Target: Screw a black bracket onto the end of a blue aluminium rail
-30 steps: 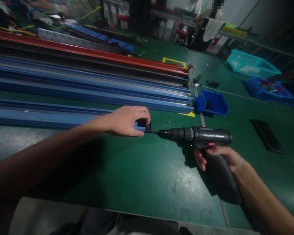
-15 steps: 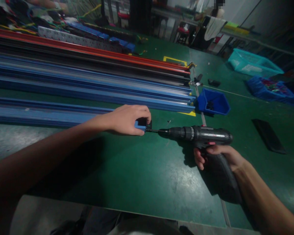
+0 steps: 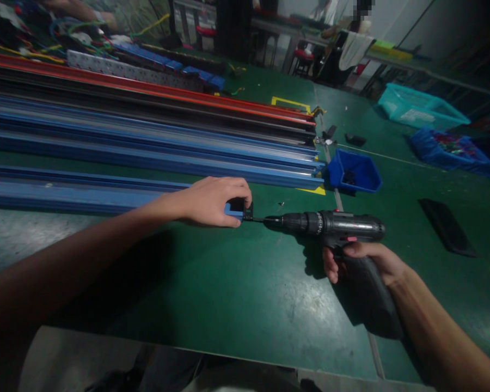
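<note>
On the green tabletop [image 3: 245, 305], your left hand [image 3: 216, 201] has its grip closed around the end of the nearest blue rail [image 3: 73, 190], with a black end piece [image 3: 248, 211] at its tip. The bit of the black drill [image 3: 330, 226] meets this piece; your right hand [image 3: 369, 258] grasps the handle.
</note>
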`<state>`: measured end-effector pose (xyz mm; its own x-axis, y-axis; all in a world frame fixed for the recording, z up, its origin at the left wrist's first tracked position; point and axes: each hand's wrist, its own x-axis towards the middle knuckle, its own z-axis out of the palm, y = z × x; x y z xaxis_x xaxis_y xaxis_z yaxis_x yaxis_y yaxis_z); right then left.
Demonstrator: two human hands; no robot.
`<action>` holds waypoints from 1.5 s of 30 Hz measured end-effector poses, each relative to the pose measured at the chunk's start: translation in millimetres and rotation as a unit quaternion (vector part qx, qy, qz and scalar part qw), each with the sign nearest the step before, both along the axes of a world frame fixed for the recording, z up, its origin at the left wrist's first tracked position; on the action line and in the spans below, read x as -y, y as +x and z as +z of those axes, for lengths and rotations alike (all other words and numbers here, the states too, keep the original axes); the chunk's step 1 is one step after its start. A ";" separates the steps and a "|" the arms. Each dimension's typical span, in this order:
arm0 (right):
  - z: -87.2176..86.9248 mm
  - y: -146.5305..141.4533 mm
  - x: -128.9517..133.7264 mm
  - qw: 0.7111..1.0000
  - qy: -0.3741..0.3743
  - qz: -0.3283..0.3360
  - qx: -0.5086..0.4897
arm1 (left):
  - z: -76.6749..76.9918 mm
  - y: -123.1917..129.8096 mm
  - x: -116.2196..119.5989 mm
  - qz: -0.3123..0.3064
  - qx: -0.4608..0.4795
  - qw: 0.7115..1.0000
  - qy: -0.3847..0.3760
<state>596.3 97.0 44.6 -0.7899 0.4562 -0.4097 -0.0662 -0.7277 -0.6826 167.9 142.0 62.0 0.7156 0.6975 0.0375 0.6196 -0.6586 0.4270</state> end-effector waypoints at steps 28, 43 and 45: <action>-2.7 0.3 0.5 0.999 0.028 -0.007 0.014 | 0.8 1.5 -0.4 0.000 0.002 1.000 0.000; -3.4 -0.1 -0.5 1.000 0.014 -0.012 -0.002 | -0.5 1.1 -1.0 0.002 0.006 1.000 -0.007; -3.8 -0.3 0.1 1.000 0.018 -0.009 -0.011 | -0.8 0.9 -1.3 0.002 0.007 1.000 -0.013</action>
